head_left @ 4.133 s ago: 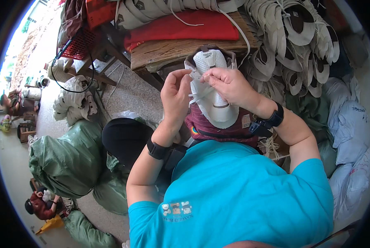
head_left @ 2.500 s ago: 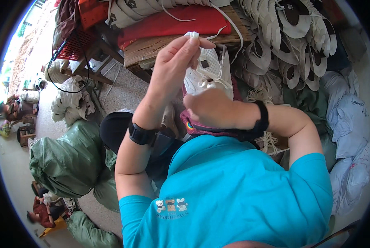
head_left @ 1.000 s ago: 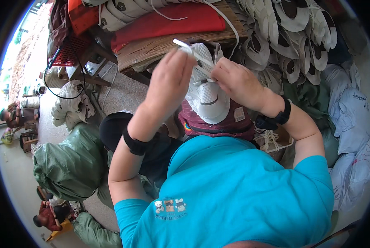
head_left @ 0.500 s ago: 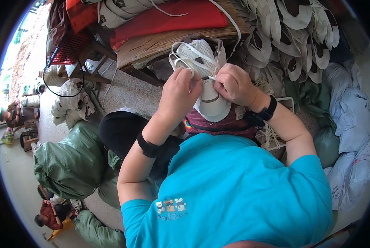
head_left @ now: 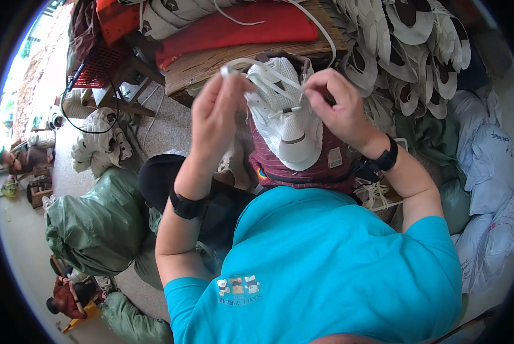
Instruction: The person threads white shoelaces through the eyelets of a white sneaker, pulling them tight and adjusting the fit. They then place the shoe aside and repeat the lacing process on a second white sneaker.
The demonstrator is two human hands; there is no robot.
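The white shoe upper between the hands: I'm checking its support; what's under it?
Maroon striped fabric shows around the front of the white shoe upper. The upper covers whatever lies directly beneath its middle, so that can't be told.

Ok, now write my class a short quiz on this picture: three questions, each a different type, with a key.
1. True or false: the white shoe's toe points toward the person's turquoise shirt.
2. Which lies on the wooden table? a) green sack b) red cloth c) yellow cloth
3. Fill in: the wristband below the right hand is ____.
Key: 1 true; 2 b; 3 black.
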